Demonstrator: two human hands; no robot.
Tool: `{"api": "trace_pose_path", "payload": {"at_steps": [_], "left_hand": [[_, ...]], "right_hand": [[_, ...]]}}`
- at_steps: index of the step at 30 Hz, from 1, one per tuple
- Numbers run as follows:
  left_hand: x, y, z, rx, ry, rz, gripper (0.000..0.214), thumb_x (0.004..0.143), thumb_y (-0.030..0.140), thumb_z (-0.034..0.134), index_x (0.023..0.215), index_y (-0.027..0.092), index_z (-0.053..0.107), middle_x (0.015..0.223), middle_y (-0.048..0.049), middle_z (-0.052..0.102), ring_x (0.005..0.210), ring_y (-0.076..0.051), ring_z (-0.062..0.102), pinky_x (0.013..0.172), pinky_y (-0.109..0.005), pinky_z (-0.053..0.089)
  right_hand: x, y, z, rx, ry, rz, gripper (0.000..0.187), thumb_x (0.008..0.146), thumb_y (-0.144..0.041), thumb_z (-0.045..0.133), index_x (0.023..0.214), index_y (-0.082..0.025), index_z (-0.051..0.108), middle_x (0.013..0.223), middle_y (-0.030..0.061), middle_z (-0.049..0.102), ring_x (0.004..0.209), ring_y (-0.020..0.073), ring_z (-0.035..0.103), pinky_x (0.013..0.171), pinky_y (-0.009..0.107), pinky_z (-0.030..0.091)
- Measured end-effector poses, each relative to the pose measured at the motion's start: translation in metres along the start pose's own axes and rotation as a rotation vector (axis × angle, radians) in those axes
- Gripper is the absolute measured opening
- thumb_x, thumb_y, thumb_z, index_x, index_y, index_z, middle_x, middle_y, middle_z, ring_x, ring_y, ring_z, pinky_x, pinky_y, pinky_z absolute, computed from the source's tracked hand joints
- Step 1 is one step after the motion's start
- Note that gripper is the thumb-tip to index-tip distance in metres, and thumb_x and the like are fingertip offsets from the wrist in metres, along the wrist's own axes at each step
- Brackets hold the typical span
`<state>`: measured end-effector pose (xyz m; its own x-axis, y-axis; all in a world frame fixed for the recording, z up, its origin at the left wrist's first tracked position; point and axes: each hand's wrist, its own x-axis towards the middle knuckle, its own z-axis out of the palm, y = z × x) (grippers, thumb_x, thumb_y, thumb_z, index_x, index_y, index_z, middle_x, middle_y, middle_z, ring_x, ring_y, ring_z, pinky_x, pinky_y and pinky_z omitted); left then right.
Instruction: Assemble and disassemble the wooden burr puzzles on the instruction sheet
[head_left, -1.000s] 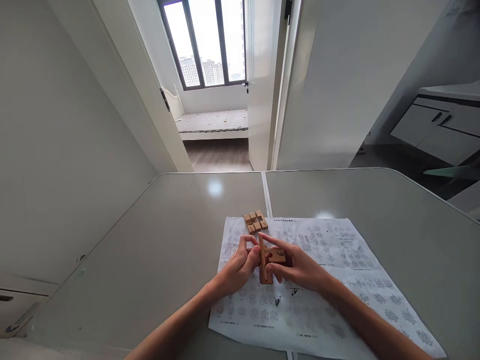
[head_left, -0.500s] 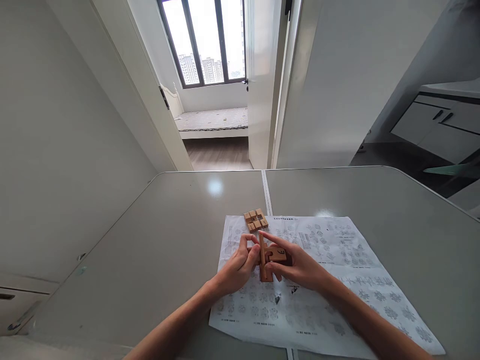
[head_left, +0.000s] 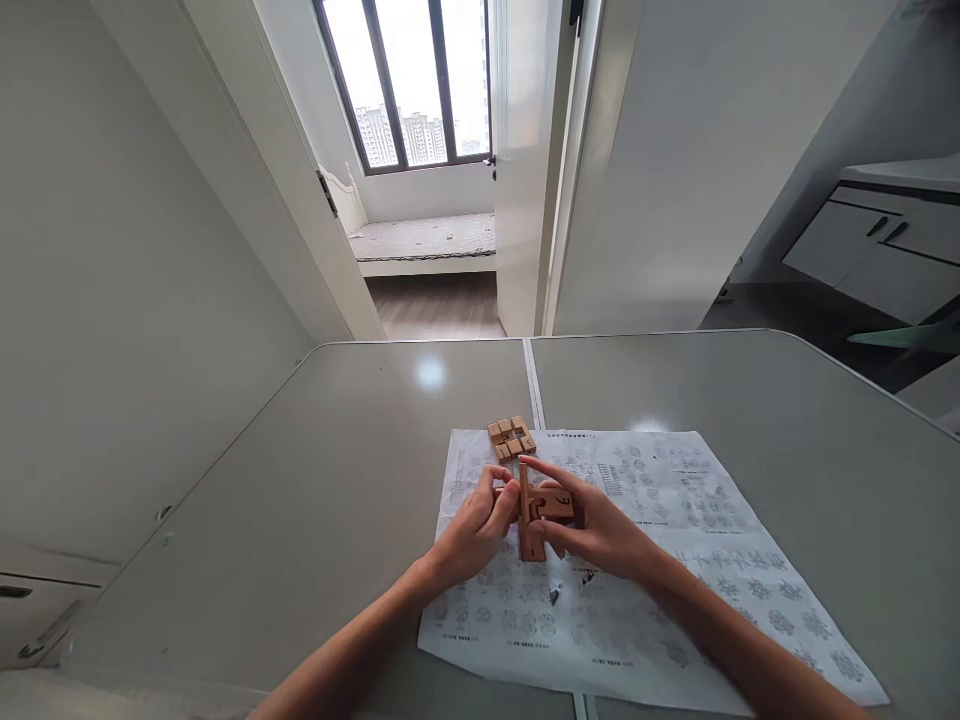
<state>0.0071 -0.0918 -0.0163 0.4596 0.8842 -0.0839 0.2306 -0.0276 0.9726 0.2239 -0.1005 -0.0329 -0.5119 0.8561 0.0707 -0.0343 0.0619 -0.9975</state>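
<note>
Interlocked wooden puzzle pieces (head_left: 532,545) are held between my hands, just above a printed sheet. One long bar stands lengthwise, and a notched piece with a dark mark sticks out to the right. My left hand (head_left: 484,515) pinches the assembly from the left side, its fingers curled. My right hand (head_left: 589,515) grips it from the right, with the index finger on the bar's far end and the thumb near its middle. Just beyond my fingers lies a cluster of wooden blocks (head_left: 512,440). The parts inside my grip are partly hidden.
The wrinkled paper sheet (head_left: 720,560), printed with small diagrams, has small tears near its middle. It lies on a glossy grey table (head_left: 337,450) with a pale seam. Beyond the table are an open door (head_left: 521,180) and a bed (head_left: 427,240) by a window.
Both hands keep their grip on the wooden pieces. The notched piece on the right has turned or shifted very slightly; the block cluster stays where it was.
</note>
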Motion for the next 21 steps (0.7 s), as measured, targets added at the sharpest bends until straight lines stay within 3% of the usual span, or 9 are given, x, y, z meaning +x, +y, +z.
{"api": "trace_pose_path", "payload": {"at_steps": [6, 21], "left_hand": [[0.0036, -0.0046, -0.0020, 0.062, -0.016, 0.018, 0.054, 0.106, 0.073, 0.035, 0.086, 0.023, 0.043, 0.074, 0.0030, 0.048, 0.063, -0.014, 0.040, 0.058, -0.027, 0.037], [0.0008, -0.0056, -0.0005, 0.178, 0.010, 0.068, 0.050, 0.110, 0.065, 0.028, 0.084, 0.024, 0.041, 0.073, 0.0029, 0.048, 0.067, -0.017, 0.044, 0.067, -0.031, 0.039]], "right_hand": [[-0.0002, -0.0030, -0.0002, -0.009, 0.019, 0.008, 0.076, 0.099, -0.049, 0.075, 0.164, -0.027, 0.041, 0.091, -0.0013, 0.062, 0.065, 0.0125, 0.061, 0.063, 0.029, 0.056], [-0.0001, 0.0017, 0.0022, -0.011, 0.010, -0.010, 0.071, 0.100, -0.044, 0.074, 0.162, -0.029, 0.043, 0.089, -0.0032, 0.060, 0.064, 0.0119, 0.062, 0.063, 0.029, 0.057]]}}
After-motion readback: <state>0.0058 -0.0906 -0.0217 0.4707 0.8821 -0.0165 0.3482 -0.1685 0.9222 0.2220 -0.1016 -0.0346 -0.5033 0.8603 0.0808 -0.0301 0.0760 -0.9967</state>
